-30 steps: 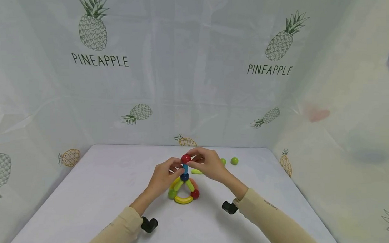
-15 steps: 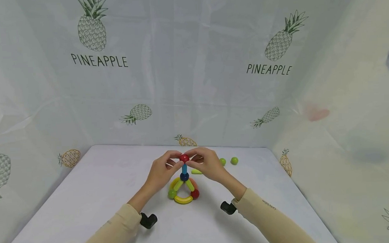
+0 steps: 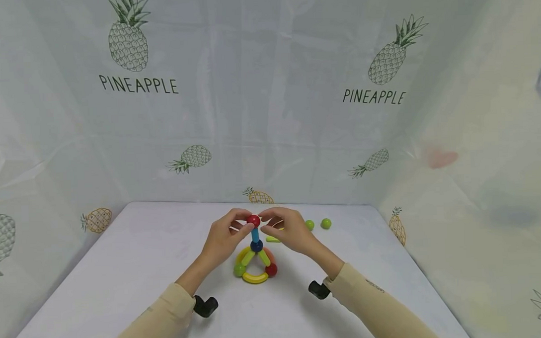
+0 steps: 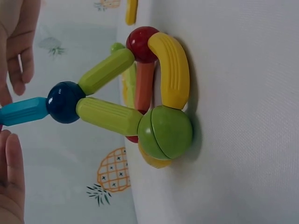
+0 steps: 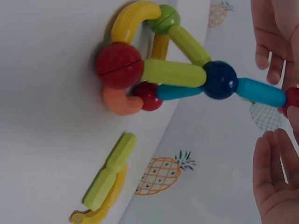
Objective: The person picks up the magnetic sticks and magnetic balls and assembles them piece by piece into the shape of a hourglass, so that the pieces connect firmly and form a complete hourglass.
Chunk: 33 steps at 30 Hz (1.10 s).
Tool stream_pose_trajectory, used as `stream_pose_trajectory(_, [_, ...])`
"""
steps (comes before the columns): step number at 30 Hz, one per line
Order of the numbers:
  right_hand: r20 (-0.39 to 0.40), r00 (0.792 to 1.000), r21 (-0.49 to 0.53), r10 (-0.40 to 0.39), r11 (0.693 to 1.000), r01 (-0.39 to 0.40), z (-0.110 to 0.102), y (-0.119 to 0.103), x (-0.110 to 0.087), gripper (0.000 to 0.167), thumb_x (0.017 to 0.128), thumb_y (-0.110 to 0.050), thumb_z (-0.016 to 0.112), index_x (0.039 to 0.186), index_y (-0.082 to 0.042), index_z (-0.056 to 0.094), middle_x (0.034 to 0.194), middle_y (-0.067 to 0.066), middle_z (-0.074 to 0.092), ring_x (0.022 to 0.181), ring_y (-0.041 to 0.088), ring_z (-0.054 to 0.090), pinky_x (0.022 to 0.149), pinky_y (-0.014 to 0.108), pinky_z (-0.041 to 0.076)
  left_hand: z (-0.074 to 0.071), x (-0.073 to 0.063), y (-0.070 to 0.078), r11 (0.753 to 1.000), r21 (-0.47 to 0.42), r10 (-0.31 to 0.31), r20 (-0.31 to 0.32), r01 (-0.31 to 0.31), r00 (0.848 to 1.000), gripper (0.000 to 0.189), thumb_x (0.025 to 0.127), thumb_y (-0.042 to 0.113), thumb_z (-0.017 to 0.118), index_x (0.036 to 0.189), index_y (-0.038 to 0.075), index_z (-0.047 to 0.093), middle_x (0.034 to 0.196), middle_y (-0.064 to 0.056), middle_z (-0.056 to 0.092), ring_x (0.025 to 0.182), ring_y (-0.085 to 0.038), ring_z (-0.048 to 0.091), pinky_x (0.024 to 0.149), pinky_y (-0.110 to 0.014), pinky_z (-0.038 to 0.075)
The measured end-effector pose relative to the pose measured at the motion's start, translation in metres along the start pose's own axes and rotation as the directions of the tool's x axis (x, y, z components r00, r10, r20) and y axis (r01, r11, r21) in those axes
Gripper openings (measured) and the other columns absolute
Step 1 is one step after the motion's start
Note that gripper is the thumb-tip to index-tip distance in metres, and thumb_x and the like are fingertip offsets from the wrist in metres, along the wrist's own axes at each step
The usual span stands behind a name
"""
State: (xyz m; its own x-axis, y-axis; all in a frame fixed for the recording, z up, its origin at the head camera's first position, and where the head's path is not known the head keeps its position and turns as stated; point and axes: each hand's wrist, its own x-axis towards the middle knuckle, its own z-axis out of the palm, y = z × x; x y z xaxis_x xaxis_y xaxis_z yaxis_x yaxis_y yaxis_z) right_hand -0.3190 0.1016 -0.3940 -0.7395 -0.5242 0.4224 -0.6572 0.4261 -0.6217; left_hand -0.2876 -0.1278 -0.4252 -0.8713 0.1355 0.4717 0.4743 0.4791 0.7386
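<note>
My left hand (image 3: pixel 223 236) pinches a red ball (image 3: pixel 253 221) that tops an upright light-blue magnetic rod (image 3: pixel 255 235). Under that rod sits a dark blue ball (image 4: pixel 66 102), the apex of a small frame. Two lime rods (image 4: pixel 108 116) slope down from it to a green ball (image 4: pixel 165 132) and a red ball (image 5: pixel 119 65), which a yellow curved rod (image 3: pixel 255 278) joins at the front. An orange curved rod (image 5: pixel 122 101) leads back to another red ball (image 5: pixel 149 96). My right hand (image 3: pixel 290 230) hovers just right of the top ball, fingers bent loosely and holding nothing.
Two green balls (image 3: pixel 326 223) lie on the white table (image 3: pixel 175 252) behind my right hand. Lime sticks (image 5: pixel 110 171) and a yellow curved piece (image 5: pixel 100 212) lie to the right of the frame. A pineapple-print curtain (image 3: pixel 268 99) hangs behind.
The top red ball and light-blue rod have tilted slightly left. My left hand has risen from the rod to the ball; my right fingers have let go of the ball.
</note>
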Motion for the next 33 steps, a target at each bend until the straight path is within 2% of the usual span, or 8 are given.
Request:
stream_pose_trajectory(5, [0.023,1.000,-0.047,0.002,0.999,-0.001,-0.004,0.017,-0.003,0.033,0.097,-0.011,0.080,0.129,-0.009,0.072,0.125,0.006,0.074,0.100,0.019,0.074,0.088,0.032,0.063,-0.002,-0.002,-0.002,1.000,-0.010,-0.010,-0.001,0.010,1.000,0.036,0.104,0.032,0.071,0.138,0.023,0.066,0.123,0.001,0.072,0.096,-0.014,0.070,0.081,-0.024,0.062])
stream_pose_trajectory(12, [0.066,0.996,-0.102,0.053,0.994,-0.046,-0.006,0.052,-0.012,0.031,0.095,-0.005,0.079,0.125,-0.009,0.074,0.120,0.007,0.074,0.101,0.023,0.073,0.089,0.041,0.063,-0.006,-0.005,-0.006,0.998,-0.033,-0.051,-0.007,0.051,0.999,0.035,0.103,0.031,0.073,0.137,0.024,0.066,0.126,0.001,0.072,0.098,-0.016,0.070,0.080,-0.024,0.062])
stream_pose_trajectory(20, [0.137,0.988,-0.151,0.074,0.987,-0.053,-0.007,0.083,-0.018,0.032,0.094,-0.001,0.079,0.125,0.001,0.073,0.122,0.019,0.074,0.105,0.037,0.071,0.093,0.054,0.061,-0.010,-0.009,-0.009,0.996,-0.053,-0.079,-0.018,0.078,0.997,0.037,0.104,0.031,0.072,0.138,0.021,0.064,0.125,-0.001,0.071,0.096,-0.015,0.072,0.081,-0.024,0.062])
stream_pose_trajectory(23, [0.154,0.985,-0.179,0.079,0.983,-0.051,-0.007,0.092,-0.019,0.031,0.094,-0.001,0.079,0.124,0.000,0.074,0.122,0.017,0.074,0.106,0.035,0.071,0.094,0.052,0.061,-0.010,-0.010,-0.010,0.995,-0.063,-0.085,-0.023,0.083,0.996,0.037,0.104,0.032,0.072,0.138,0.022,0.064,0.125,-0.001,0.071,0.096,-0.015,0.071,0.082,-0.023,0.061])
stream_pose_trajectory(28, [0.174,0.976,-0.246,0.129,0.966,-0.083,-0.002,0.104,-0.019,0.028,0.095,-0.002,0.077,0.123,-0.006,0.076,0.119,0.008,0.075,0.104,0.024,0.069,0.094,0.041,0.061,-0.009,-0.010,-0.012,0.992,-0.088,-0.098,-0.034,0.095,0.995,0.036,0.103,0.032,0.073,0.136,0.022,0.065,0.122,-0.001,0.071,0.095,-0.016,0.072,0.082,-0.022,0.061])
stream_pose_trajectory(33, [0.179,0.976,-0.322,0.127,0.945,-0.064,0.004,0.114,-0.019,0.028,0.094,-0.001,0.078,0.121,-0.009,0.078,0.117,0.004,0.075,0.105,0.020,0.069,0.097,0.038,0.060,-0.008,-0.011,-0.013,0.990,-0.097,-0.105,-0.033,0.101,0.994,0.038,0.103,0.033,0.072,0.138,0.021,0.064,0.124,-0.002,0.071,0.097,-0.023,0.073,0.082,-0.022,0.061])
